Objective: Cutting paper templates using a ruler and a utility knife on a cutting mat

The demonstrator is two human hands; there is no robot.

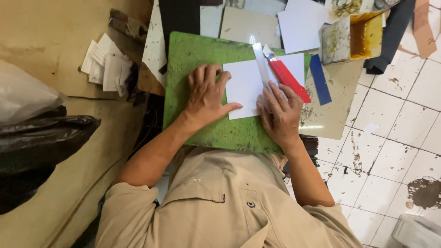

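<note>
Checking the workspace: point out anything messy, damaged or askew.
The open tin of amber glue is smeared and crusted outside. The white floor tiles carry brown stains. Small white paper offcuts lie heaped at left.

A paper sheet [245, 89] lies on the cutting mat [202, 133], with the knife [285, 76] at its right edge.

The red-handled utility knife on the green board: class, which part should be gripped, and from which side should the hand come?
Probably grip the red handle of the utility knife, coming from the near right, where the right hand already lies. The handle is long and flat, slanting toward that hand; the blade points away at the far end, beside the white card.
</note>
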